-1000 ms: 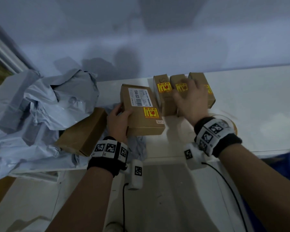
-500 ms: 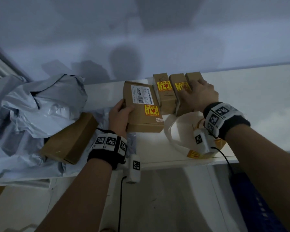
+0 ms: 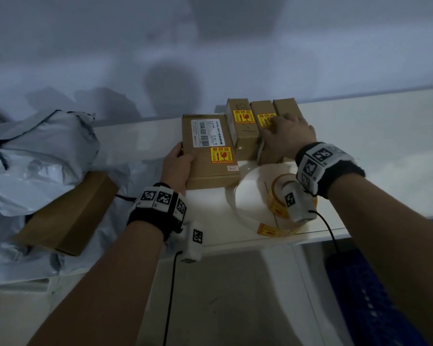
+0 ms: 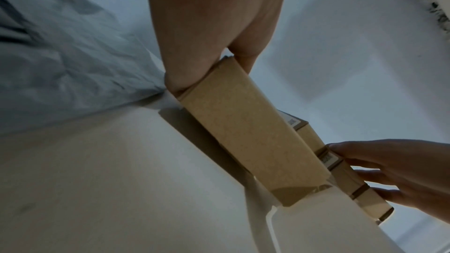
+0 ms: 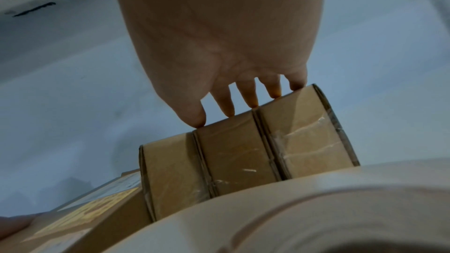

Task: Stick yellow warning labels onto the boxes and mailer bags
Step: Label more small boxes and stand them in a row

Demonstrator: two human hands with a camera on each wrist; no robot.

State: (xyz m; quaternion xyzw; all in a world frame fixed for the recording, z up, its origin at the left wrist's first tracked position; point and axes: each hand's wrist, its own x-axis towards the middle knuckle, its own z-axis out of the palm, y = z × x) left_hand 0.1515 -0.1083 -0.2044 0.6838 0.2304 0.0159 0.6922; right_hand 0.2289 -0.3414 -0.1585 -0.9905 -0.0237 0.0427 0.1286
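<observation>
A flat brown box with a white shipping label and a yellow warning label lies on the white table. My left hand grips its left edge, thumb on top. Right of it three small brown boxes stand side by side; the left and middle ones show yellow labels. My right hand lies flat with spread fingers on the middle and right boxes, hiding the right box's top. A roll of yellow labels with a loose white liner loop sits under my right wrist.
Crumpled grey mailer bags are heaped at the left, with another brown box lying on them. The table's front edge runs just below the label roll. A blue crate stands on the floor at the right.
The view has shifted, bringing the label roll out from under my right wrist. My right hand stays on the small boxes, its fingers now spread flatter. The left hand keeps its hold.
</observation>
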